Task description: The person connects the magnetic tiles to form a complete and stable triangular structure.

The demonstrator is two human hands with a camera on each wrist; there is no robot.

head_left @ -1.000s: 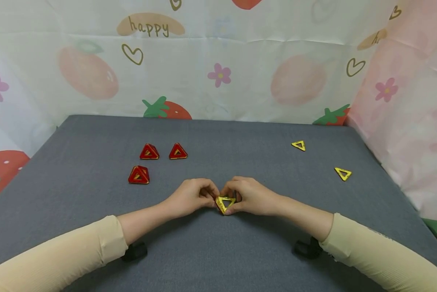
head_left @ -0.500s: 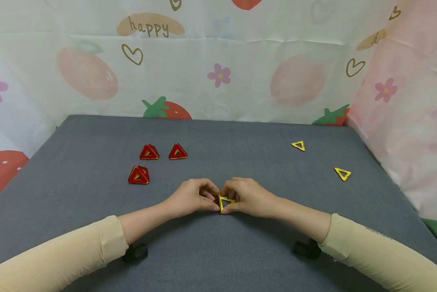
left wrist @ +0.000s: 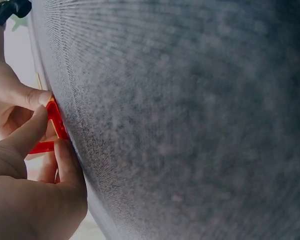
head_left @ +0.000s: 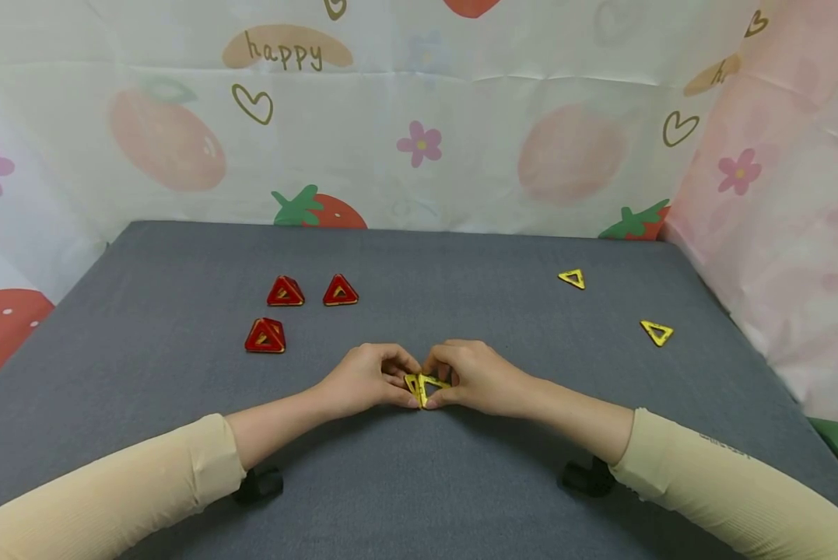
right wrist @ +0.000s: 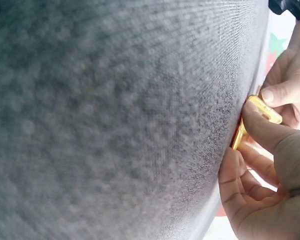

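Near the middle of the table, two hollow triangular tiles meet along an edge, their yellow faces toward the head camera. My left hand [head_left: 368, 379] pinches the left triangle tile [head_left: 411, 383] between thumb and fingers. The right triangle tile [head_left: 431, 381] is pinched by my right hand [head_left: 480, 376]. Red plastic of a tile [left wrist: 57, 120] shows between the fingers in the left wrist view. In the right wrist view, a yellow tile [right wrist: 270, 115] juts out past the thumb. Fingers cover parts of both pieces.
Three red hollow pyramids, one of them [head_left: 265, 336] nearer than the others, stand at the left on the grey cloth [head_left: 419, 490]. Two loose yellow triangle tiles lie at the right, one far [head_left: 573, 278] and one nearer [head_left: 657, 333]. A patterned curtain [head_left: 482, 101] hangs behind.
The left triangle, earlier mostly hidden or edge-on, has tilted open so its yellow face now shows beside the right one. My hands have hardly moved; the other pieces are unchanged.
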